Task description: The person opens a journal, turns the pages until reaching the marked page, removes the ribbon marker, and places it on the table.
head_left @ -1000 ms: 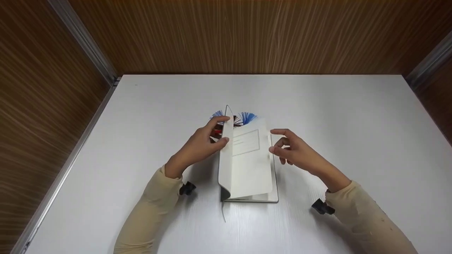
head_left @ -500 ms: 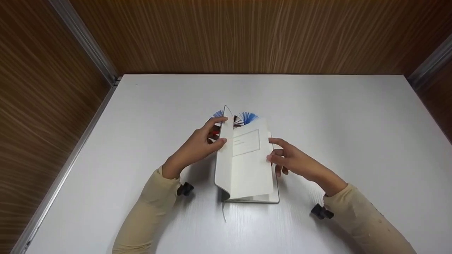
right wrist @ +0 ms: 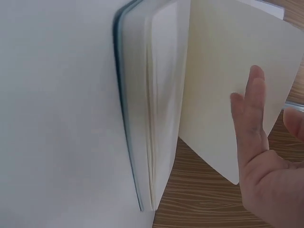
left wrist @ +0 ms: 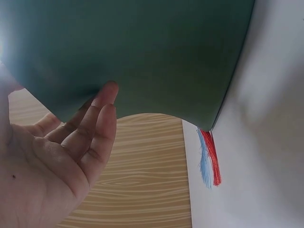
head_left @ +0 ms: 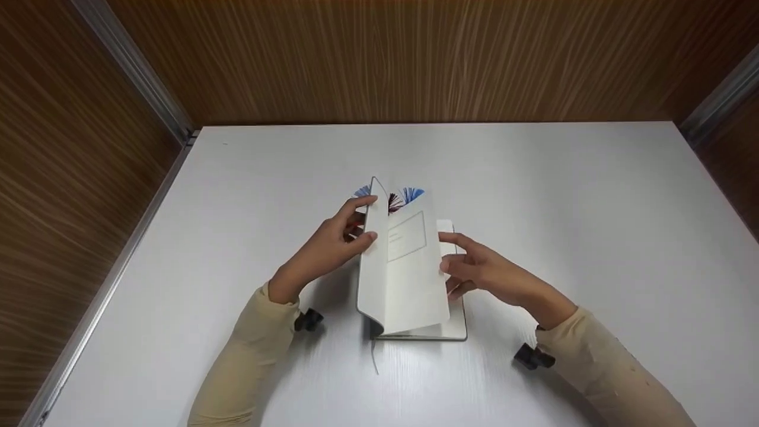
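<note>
A notebook [head_left: 453, 326] with a dark green cover [left wrist: 156, 61] lies part-opened on the white table. My left hand [head_left: 323, 249] pinches the raised front cover near its top, thumb on the inside and fingers behind. A loose cream page [head_left: 415, 290] with a printed box stands lifted at a slant. My right hand [head_left: 492, 270] is at this page's outer edge; in the right wrist view its straight fingers [right wrist: 254, 104] lie against the page's underside, the thumb apart from them. Blue tassels [head_left: 411, 194] and a dark red tassel [head_left: 394, 203] stick out past the top.
A thin ribbon [head_left: 375, 359] trails from the notebook's bottom onto the table [head_left: 563, 196]. Wood-grain panels [head_left: 415, 59] stand behind and at the sides. A black wrist camera [head_left: 308, 320] hangs below the left sleeve, another [head_left: 533, 356] below the right.
My right hand has moved down and left, in to the page, and the page's outer edge has shifted left. The left hand has tilted the cover slightly further left.
</note>
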### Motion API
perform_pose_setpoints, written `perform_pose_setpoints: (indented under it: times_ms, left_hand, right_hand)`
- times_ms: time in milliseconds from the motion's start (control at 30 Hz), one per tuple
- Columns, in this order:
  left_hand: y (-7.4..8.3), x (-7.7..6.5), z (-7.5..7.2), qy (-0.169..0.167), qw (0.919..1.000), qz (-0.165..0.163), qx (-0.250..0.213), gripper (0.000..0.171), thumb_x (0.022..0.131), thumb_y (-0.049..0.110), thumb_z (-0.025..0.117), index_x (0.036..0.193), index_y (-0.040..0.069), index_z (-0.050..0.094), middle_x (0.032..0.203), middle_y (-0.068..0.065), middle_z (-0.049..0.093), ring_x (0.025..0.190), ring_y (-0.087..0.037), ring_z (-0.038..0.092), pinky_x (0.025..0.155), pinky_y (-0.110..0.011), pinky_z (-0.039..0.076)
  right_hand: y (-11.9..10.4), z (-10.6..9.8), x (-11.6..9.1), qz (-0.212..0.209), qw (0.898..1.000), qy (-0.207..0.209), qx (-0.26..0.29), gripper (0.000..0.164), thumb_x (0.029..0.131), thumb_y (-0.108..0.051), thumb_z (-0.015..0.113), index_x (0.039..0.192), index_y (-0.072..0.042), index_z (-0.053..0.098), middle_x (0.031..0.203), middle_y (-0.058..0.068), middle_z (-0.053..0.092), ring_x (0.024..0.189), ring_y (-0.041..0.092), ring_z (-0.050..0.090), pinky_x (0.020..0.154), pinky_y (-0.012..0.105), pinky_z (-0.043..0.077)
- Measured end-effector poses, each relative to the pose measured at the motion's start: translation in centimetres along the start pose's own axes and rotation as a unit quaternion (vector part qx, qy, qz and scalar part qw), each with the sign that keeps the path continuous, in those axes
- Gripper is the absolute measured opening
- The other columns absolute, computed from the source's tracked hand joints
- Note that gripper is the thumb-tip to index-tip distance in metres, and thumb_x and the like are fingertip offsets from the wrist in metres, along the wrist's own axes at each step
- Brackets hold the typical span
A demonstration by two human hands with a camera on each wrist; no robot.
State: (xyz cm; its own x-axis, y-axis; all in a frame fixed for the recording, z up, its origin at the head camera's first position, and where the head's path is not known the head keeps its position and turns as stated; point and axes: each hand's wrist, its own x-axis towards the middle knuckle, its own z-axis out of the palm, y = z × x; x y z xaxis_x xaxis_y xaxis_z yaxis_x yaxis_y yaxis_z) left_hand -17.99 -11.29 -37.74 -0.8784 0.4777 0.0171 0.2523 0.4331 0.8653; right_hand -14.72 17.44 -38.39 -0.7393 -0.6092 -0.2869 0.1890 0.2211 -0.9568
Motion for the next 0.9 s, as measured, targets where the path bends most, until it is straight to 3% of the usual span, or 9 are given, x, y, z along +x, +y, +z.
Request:
perform_pose_setpoints:
  times_ms: [100, 267, 500, 700, 900]
  left_hand:
    - [0.0, 0.0, 0.0, -0.003, 1.0, -0.002, -0.005, 0.057, 0.092, 0.032, 0.054, 0.142, 0.03, 0.029, 0.122, -0.007, 0.056, 0.101, -0.019, 0.054, 0.085, -0.037, 0.044]
    - [-0.4, 0.0, 0.1, -0.005, 1.0, 0.001, -0.008, 0.057, 0.092, 0.031, 0.054, 0.143, 0.029, 0.028, 0.122, -0.007, 0.056, 0.098, -0.019, 0.055, 0.084, -0.035, 0.045]
    - [-0.4, -0.2, 0.1, -0.002, 0.9999, 0.007, -0.008, 0.058, 0.091, 0.035, 0.054, 0.143, 0.029, 0.027, 0.125, -0.005, 0.055, 0.101, -0.018, 0.057, 0.085, -0.036, 0.048]
    - [-0.5, -0.6, 0.1, 0.002, 1.0, -0.003, 0.002, 0.059, 0.091, 0.041, 0.053, 0.143, 0.031, 0.027, 0.125, -0.003, 0.054, 0.104, -0.016, 0.056, 0.085, -0.037, 0.049]
    - [0.0, -0.6, 0.1, -0.002, 1.0, 0.007, 0.001, 0.064, 0.089, 0.051, 0.051, 0.144, 0.031, 0.025, 0.122, -0.002, 0.055, 0.104, -0.016, 0.055, 0.083, -0.034, 0.048]
  right_hand:
    - [-0.2, 0.4, 0.3, -0.011, 1.0, -0.009, 0.011, 0.061, 0.095, -0.028, 0.05, 0.146, -0.019, 0.018, 0.109, 0.009, 0.059, 0.087, 0.023, 0.065, 0.081, 0.039, 0.053]
    - [-0.6, 1.3, 0.9, -0.028, 0.999, -0.024, 0.013, 0.06, 0.097, -0.029, 0.046, 0.147, -0.021, 0.016, 0.13, 0.018, 0.051, 0.099, 0.026, 0.065, 0.082, 0.04, 0.052]
    - [-0.9, 2.5, 1.8, -0.034, 0.999, -0.038, 0.001, 0.059, 0.097, -0.034, 0.044, 0.148, -0.03, 0.013, 0.137, 0.014, 0.046, 0.109, 0.026, 0.06, 0.087, 0.039, 0.051]
    - [-1.3, 3.5, 2.4, -0.042, 0.998, -0.048, 0.005, 0.062, 0.097, -0.036, 0.043, 0.149, -0.025, 0.009, 0.149, 0.013, 0.031, 0.117, 0.031, 0.055, 0.093, 0.041, 0.048]
    - [-1.5, 4.4, 2.7, -0.047, 0.998, -0.049, -0.001, 0.06, 0.097, -0.034, 0.046, 0.148, -0.029, 0.015, 0.153, 0.007, 0.023, 0.127, 0.028, 0.046, 0.097, 0.041, 0.045]
